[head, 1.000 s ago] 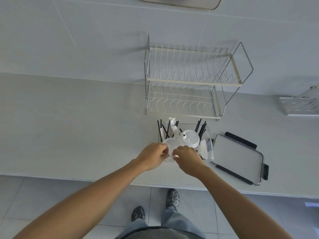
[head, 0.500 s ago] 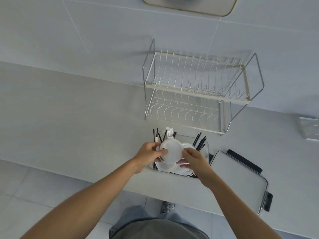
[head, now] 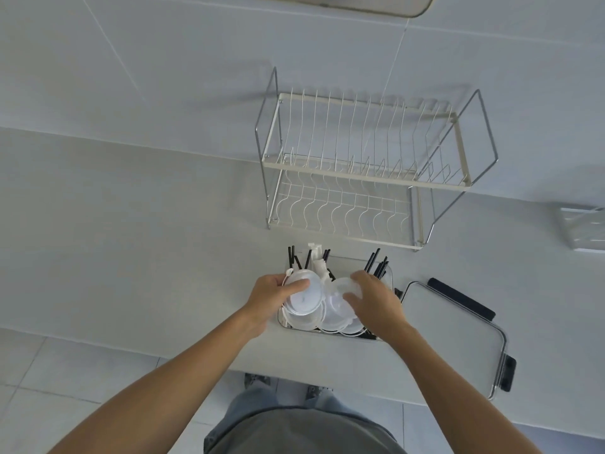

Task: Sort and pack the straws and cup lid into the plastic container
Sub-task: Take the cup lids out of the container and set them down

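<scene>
Gripping cup lid [head: 302, 298] left hand [head: 271, 294], right hand [head: 371, 298] touching lids [head: 337, 309]

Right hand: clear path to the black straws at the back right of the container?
Probably yes. The right hand rests on cup lids just in front of the black straws, which stand above the container rim with nothing over them.

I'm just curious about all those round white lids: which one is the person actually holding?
The cup lid at the container's left end: the left hand grips it, thumb on top. The other lids lie under the right hand.
</scene>
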